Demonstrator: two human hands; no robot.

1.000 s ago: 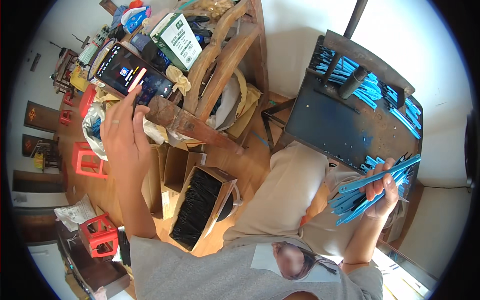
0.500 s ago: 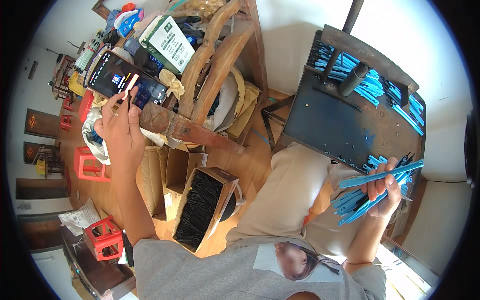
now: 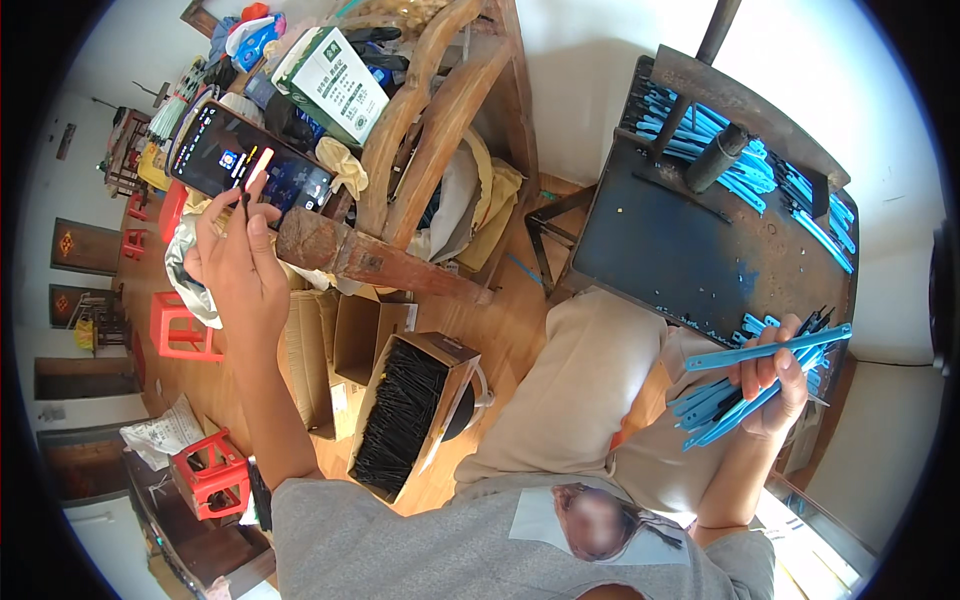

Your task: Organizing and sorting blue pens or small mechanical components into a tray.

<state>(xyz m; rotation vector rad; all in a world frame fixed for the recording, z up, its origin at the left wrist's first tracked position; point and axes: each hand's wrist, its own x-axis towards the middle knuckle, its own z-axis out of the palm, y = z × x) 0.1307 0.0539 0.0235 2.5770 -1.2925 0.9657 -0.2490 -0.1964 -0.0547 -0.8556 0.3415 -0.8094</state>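
- Currently the left hand (image 3: 245, 270) is up at the phone (image 3: 240, 150), index fingertip at the bright button; contact or hover, can't tell.
- Something thin and dark shows between the left fingers, probably a stick; can't confirm a pinch.
- Right hand (image 3: 780, 385) is closed round a bundle of blue strips (image 3: 705, 410), one strip lying crosswise on top.
- For a clean tap: fingertip only, dark piece angled off the screen, light pressure. What supports the phone is mostly hidden, so a hard poke could shift it.
- Right grip: firm enough that the top strip doesn't slide, loose enough not to bend the bundle.
- Edges, left: the wooden arm (image 3: 385, 268) runs just right of the hand; the carton (image 3: 335, 85) and clutter crowd beyond the phone. Back out toward the body.
- Edges, right: the desk (image 3: 770, 270) edge is right by the fingers, strip ends overlapping it. More loose strips and an upright metal post (image 3: 720, 155) sit farther forward.
- Open room: above the knees, between the hands. Box of black sticks (image 3: 400, 415) is below, right of the left forearm.
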